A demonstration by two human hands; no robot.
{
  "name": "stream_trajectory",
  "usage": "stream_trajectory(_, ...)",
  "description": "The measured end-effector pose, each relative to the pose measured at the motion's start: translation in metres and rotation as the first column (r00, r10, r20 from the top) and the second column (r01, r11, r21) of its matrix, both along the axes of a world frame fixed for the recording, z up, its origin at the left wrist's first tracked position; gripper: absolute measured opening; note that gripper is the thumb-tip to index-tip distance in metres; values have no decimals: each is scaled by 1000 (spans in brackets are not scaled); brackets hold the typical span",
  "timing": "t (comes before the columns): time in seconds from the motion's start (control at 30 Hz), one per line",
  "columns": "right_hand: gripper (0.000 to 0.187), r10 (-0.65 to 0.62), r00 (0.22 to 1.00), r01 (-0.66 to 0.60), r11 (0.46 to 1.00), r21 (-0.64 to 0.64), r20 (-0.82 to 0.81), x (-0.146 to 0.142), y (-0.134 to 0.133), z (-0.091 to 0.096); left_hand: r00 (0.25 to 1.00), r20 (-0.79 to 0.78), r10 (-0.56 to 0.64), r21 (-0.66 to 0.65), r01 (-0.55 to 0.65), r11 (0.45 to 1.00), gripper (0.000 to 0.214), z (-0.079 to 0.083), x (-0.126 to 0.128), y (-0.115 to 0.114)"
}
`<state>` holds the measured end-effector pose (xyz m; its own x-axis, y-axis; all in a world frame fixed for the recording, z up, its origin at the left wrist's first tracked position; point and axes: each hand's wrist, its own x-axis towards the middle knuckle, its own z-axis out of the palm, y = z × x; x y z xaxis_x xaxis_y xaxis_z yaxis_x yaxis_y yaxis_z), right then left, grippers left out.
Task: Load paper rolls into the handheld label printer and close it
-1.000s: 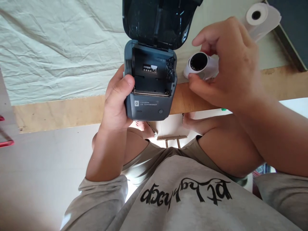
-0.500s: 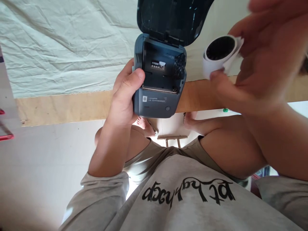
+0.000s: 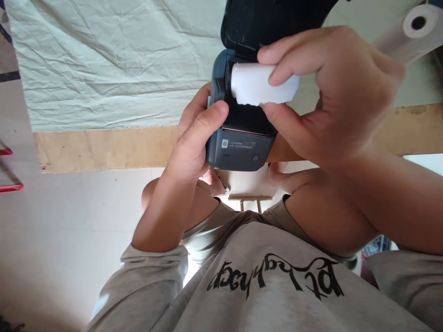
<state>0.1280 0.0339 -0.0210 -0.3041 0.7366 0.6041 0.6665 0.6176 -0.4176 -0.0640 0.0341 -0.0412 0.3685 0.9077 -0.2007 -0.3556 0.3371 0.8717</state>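
A small dark blue printer [image 3: 242,147] with its lid [image 3: 270,18] swung up sits at the table's near edge. My left hand [image 3: 197,138] is wrapped round the printer's left side, thumb on its top front corner. My right hand [image 3: 328,97] pinches a white paper roll [image 3: 258,85] between thumb and fingers. The roll lies sideways right over the printer's open paper bay, hiding the bay's inside.
A pale green wrinkled cloth [image 3: 104,64] covers the wooden table [image 3: 104,147]. A second white paper roll [image 3: 415,25] lies at the far right on the table. Red bars [image 3: 8,186] show at the left edge above the pale floor.
My right hand picked up the paper roll from the table beside the printer, lifted it, and brought it left over the open bay. The printer and left hand shifted slightly right in view.
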Motion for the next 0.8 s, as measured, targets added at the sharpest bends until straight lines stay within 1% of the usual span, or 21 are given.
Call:
stream_trajectory(0.03,12,46,999,-45,998,46,-5,2,0,0,1000,-19,-9,18,9,1000,26,0,-1,0)
stream_trajectory(0.1,12,92,993,-86,992,93,-68,5,0,-3,997,-78,-25,40,28,999,20,-1,-3,1)
stream_trajectory(0.17,12,107,984,-88,987,131,-140,7,0,-8,995,-97,-25,41,29,999,15,-2,-4,2)
stream_trajectory(0.2,11,82,984,-63,990,124,-155,6,-1,-10,996,-86,-23,38,26,999,14,-3,-5,2)
stream_trajectory(0.3,3,-3,996,5,1000,17,-85,2,-3,-10,998,-66,-6,45,9,999,22,-6,-3,1)
stream_trajectory(0.37,7,-33,999,33,999,-1,-38,0,-4,-8,998,-59,19,73,-14,997,33,-6,-1,0)
stream_trajectory(0.43,12,-28,999,29,999,32,-32,-1,-6,-7,997,-60,38,82,-33,996,37,-3,0,-1)
stream_trajectory(0.53,13,-32,999,31,995,98,1,-2,-11,-8,996,-85,2,77,5,997,27,0,0,1)
stream_trajectory(0.57,12,-34,999,32,992,125,16,-2,-13,-9,998,-70,-10,101,17,995,28,0,0,2)
stream_trajectory(0.63,10,-19,998,9,985,172,54,-4,-17,-13,1000,-4,-14,177,14,984,39,-6,-1,4)
stream_trajectory(0.7,9,30,995,-47,981,190,91,-4,-19,-16,997,47,-67,263,52,963,52,-15,0,6)
stream_trajectory(0.73,9,69,994,-85,979,187,89,-2,-19,-16,996,47,-78,276,62,959,54,-20,1,7)
stream_trajectory(0.77,12,111,992,-121,980,158,67,-1,-18,-15,997,63,-54,316,31,948,54,-25,2,8)
stream_trajectory(0.8,16,125,992,-124,986,111,2,2,-18,-14,998,62,-23,326,2,945,54,-30,3,8)
